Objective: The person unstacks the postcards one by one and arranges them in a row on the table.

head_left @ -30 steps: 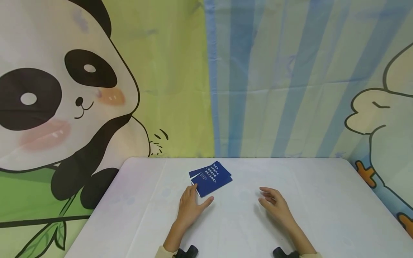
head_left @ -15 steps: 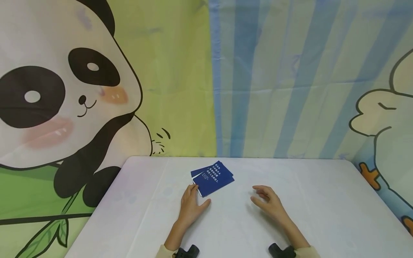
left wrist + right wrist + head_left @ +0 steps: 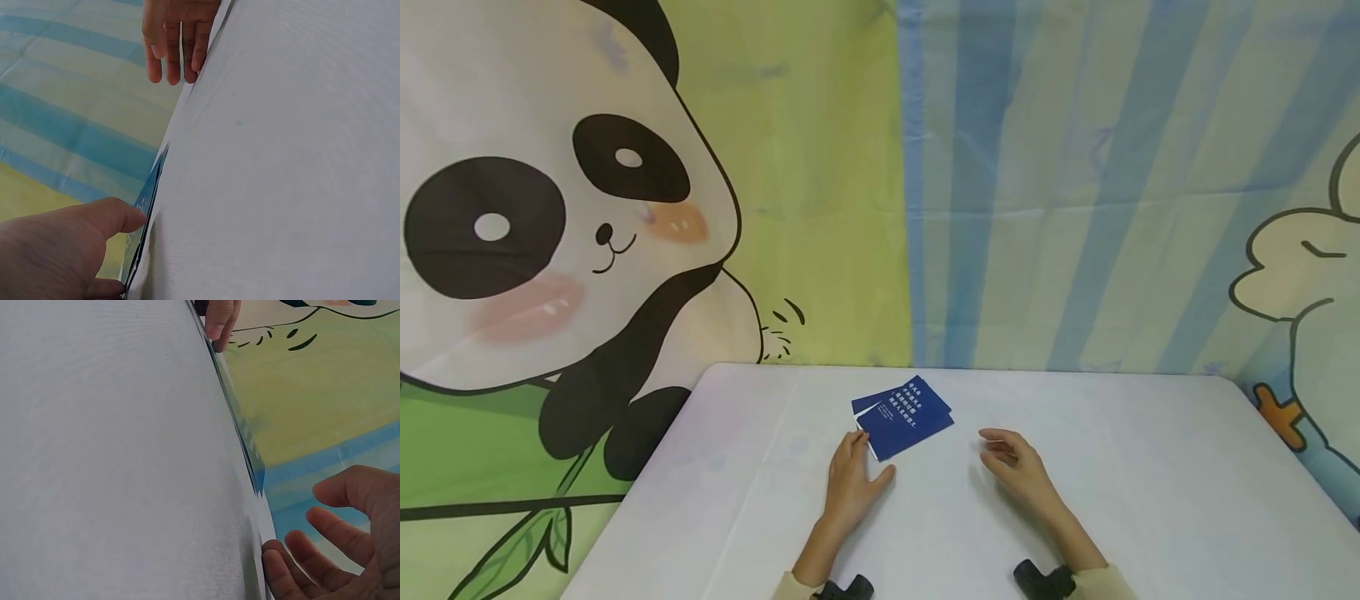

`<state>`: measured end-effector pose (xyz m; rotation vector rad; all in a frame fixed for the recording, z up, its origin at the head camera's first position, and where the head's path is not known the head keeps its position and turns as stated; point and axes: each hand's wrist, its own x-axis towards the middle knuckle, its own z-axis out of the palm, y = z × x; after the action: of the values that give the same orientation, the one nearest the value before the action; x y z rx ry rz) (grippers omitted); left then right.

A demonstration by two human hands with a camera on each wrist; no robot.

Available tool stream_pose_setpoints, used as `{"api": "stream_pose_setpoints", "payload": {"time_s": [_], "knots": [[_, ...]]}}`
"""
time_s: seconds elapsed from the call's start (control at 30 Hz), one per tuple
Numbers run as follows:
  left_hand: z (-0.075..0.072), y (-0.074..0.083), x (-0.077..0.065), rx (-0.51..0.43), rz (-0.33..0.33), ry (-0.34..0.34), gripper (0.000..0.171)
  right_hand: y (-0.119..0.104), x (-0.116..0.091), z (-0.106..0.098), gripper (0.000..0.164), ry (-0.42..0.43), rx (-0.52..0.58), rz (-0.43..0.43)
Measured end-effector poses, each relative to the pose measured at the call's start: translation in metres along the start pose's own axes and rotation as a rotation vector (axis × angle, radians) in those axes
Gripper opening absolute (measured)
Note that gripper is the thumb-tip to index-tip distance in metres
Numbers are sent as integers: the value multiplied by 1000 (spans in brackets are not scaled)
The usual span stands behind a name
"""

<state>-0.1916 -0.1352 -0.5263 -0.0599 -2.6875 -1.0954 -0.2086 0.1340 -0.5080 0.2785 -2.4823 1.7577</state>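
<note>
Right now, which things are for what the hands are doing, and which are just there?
Probably part of the job:
blue cards, overlapping on the white table
left hand, fingertips at the cards' near corner
right hand, beside the cards but apart from them

Just there:
panda picture
pale cartoon animal
striped cloth

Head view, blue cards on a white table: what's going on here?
A person's left hand has its fingertips at the near left edge of the overlapping blue cards, thumb held off them. The right hand is to the right, apart from the cards, fingers loosely bent and holding nothing. The cards lie slightly fanned on the white table.
</note>
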Motion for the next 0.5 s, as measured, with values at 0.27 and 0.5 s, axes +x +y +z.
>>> {"api": "stream_pose_setpoints", "payload": {"time_s": [0.27, 0.5], "knots": [[0, -2, 0, 35, 0, 33, 65, -2, 11, 14, 32, -15, 36, 47], [4, -4, -2, 50, -2, 28, 63, 4, 19, 27, 32, -9, 15, 62]]}}
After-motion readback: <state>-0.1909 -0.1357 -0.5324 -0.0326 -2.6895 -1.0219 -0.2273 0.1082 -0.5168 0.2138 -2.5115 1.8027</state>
